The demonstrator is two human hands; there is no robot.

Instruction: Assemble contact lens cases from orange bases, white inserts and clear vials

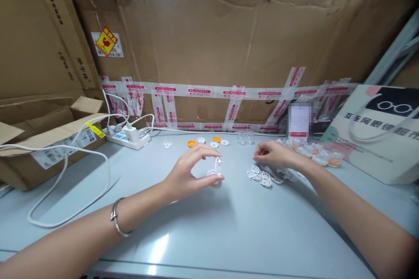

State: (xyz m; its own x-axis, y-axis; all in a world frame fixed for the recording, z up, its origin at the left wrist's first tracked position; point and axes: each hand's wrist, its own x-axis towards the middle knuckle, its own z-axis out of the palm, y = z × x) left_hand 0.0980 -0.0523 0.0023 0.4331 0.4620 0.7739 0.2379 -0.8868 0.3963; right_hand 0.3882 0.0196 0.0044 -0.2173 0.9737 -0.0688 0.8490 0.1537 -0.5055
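Between the thumb and fingertips of my left hand (190, 169) is a small white plastic part (218, 165), held upright above the table. Another white round piece (212, 173) shows just behind my left thumb, partly covered. My right hand (273, 155) is over the table's right half with its fingers curled together. Whether anything is pinched in them is hidden. Just below it lies a loose pile of white spoked plastic pieces (264, 178), and more of them spread under the right wrist.
Orange and white round caps (216, 140) lie at the back middle, beside clear plastic cups (245, 137). More clear and orange parts (319, 155) sit behind my right forearm. A power strip (131, 139), white cable (108, 170) and open carton (49, 139) are left; a paper bag (376, 139) stands right.
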